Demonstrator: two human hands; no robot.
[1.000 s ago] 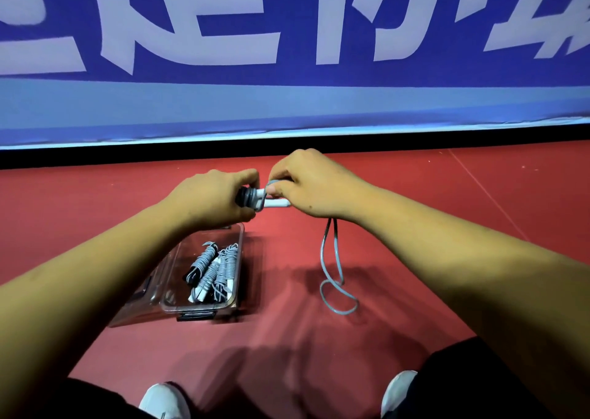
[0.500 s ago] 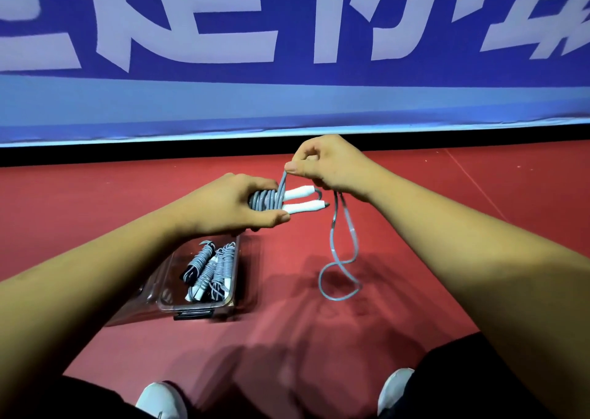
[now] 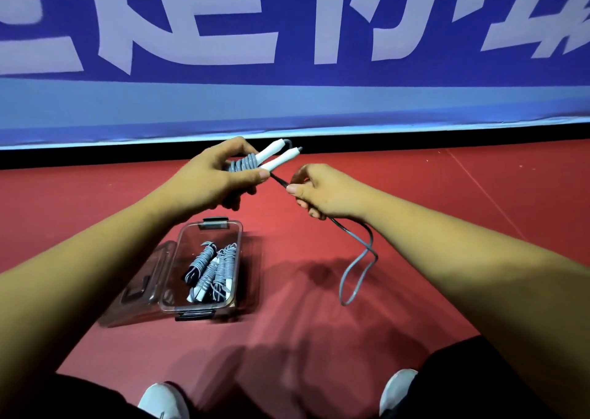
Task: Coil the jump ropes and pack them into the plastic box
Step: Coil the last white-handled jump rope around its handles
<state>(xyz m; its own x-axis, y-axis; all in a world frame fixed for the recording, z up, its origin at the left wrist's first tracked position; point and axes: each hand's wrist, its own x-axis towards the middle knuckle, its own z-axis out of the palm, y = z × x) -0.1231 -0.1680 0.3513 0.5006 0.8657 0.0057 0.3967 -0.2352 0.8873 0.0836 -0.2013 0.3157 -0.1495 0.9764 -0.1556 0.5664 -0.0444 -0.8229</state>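
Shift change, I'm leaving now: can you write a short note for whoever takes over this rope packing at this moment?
Left hand grips the two white handles, with some rope wound round them.
Right hand holds the loose part, taut between the hands; its tail loop hangs below.
Box stands open on the floor, lid beside it, coiled ropes inside.
Done: several ropes packed; this one partly coiled.
Left: finish winding, put it in the box.
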